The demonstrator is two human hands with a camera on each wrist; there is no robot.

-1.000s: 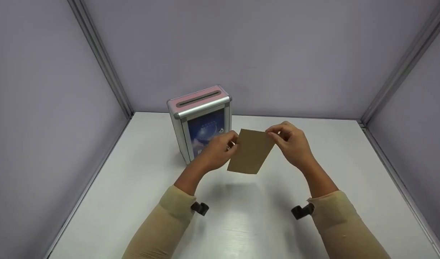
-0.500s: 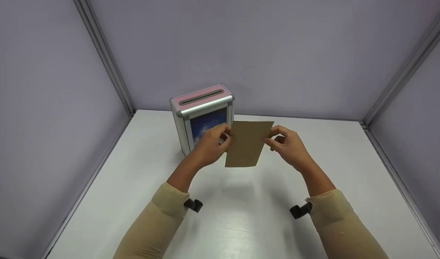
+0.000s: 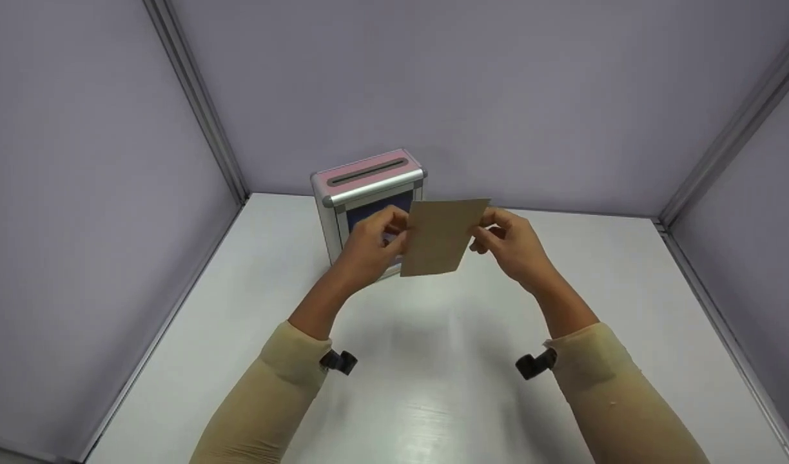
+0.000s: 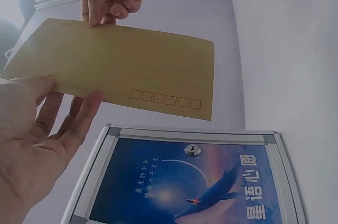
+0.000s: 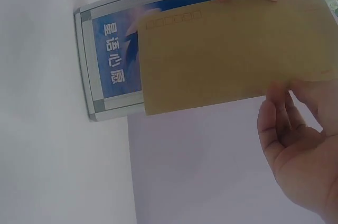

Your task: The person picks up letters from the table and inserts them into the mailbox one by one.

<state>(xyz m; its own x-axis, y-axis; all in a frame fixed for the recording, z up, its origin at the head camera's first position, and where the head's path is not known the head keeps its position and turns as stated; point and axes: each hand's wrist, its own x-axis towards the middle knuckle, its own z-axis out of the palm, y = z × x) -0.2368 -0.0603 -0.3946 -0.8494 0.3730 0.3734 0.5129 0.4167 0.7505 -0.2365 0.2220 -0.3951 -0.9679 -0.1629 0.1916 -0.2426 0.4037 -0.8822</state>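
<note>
A brown paper envelope (image 3: 436, 238) is held up between both hands in front of the box. My left hand (image 3: 373, 245) pinches its left edge between thumb and fingers. On the opposite edge, my right hand (image 3: 512, 248) pinches it near the upper corner. In the left wrist view a row of small red squares is printed on the envelope (image 4: 127, 65). Behind and to the left stands a suggestion box (image 3: 370, 174) with a pink top, a long slot in it and a silver frame. Its blue poster and lock (image 4: 193, 150) show in the left wrist view. The left hand hides part of its front.
The box stands on a white table (image 3: 427, 386), towards the back. Pale panels (image 3: 497, 96) with metal corner posts enclose the table on the left, back and right. A small black wrist camera (image 3: 338, 362) sits on each sleeve.
Both hands have raised the envelope up and away from me. The right hand's grip has slid a little down the right edge. The box appears slightly shifted as the head view moved.
</note>
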